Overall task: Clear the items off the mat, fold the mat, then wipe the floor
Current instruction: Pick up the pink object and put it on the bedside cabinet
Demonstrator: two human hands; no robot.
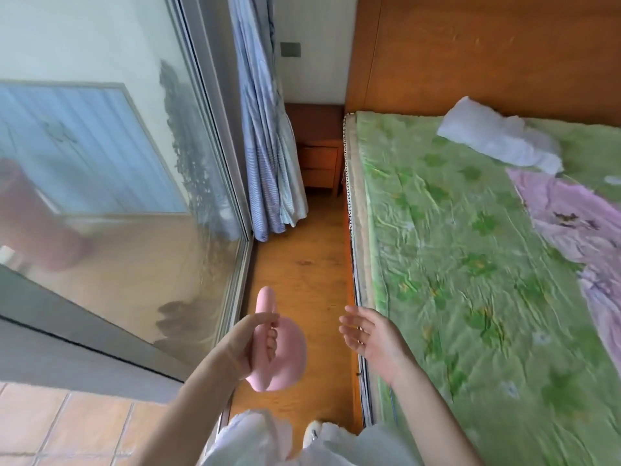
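**Narrow floor strip by the bed, pink items in hand**

Bedroom: wooden floor strip running btwn a sliding glass door on the left and a bed w/ green floral sheet on the right.

Left hand is the working grip: fingers and thumb curled round a pair of pink soft items, prob. slippers, though the exact kind can't be told. They're held up over the floor strip, touching nothing else. Right hand is released, palm up, fingers relaxed, holding nothing, just beside the bed edge.

Further out: blue striped curtain hangs at the door's end, wooden nightstand behind it, wooden headboard above the bed. On the bed lie a white bundle and a lilac cloth.

Progress, as a judgement: no mat in view, so can't tell whether it's cleared or folded. The carried pink items suggest the clearing stage is in hand. No wiping cloth in either hand; the floor wipe looks not yet begun.
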